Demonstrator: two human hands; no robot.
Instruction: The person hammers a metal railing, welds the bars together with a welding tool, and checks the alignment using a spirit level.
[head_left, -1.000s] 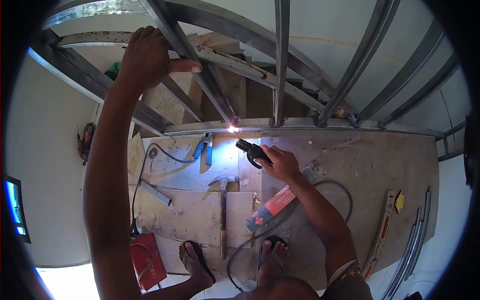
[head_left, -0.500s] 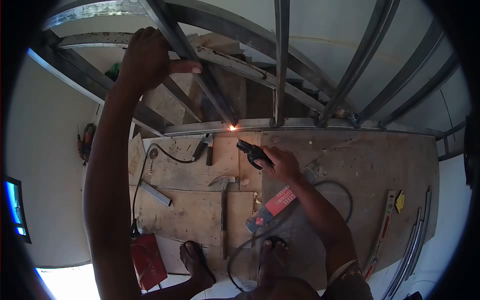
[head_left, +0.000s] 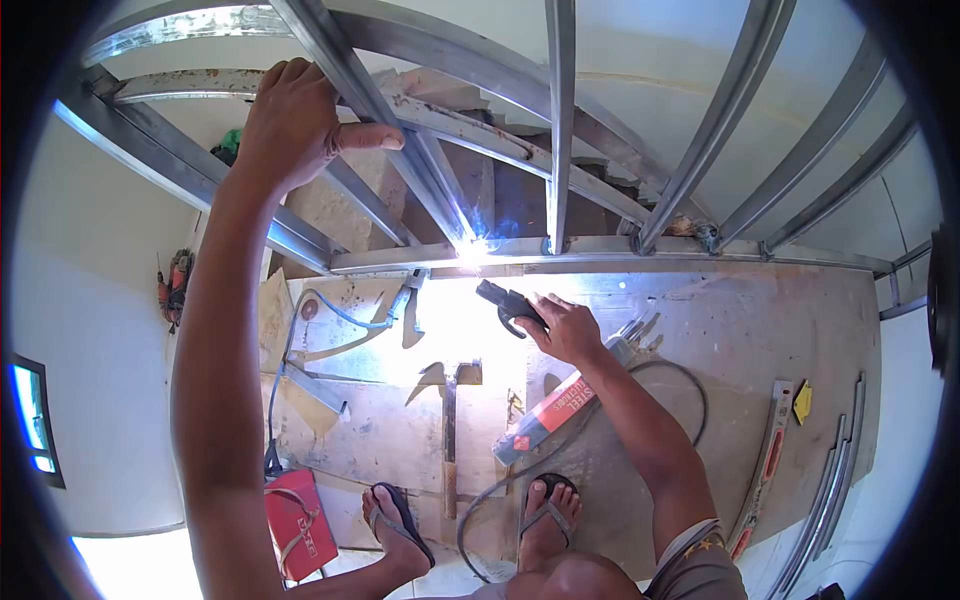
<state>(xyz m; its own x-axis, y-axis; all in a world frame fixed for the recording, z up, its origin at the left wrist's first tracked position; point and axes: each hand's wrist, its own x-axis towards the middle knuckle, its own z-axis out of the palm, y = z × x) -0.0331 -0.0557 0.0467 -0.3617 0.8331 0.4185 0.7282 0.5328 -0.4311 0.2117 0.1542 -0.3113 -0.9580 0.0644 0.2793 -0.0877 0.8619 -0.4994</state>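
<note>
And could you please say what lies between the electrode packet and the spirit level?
The right forearm and a loop of cable, seen in the head view.

Weld arc [head_left: 474, 248] glaring at far ctr, washing out floor [head_left: 600, 440] nearby; hammer [head_left: 450, 430] casting hard shadow; fisheye edges bending, corners going blk.

The one view looks from the person's head, facing forward and steeply down, near enough for both hands [head_left: 562, 332], the railing [head_left: 600, 247] and the floor [head_left: 650, 480].
</note>
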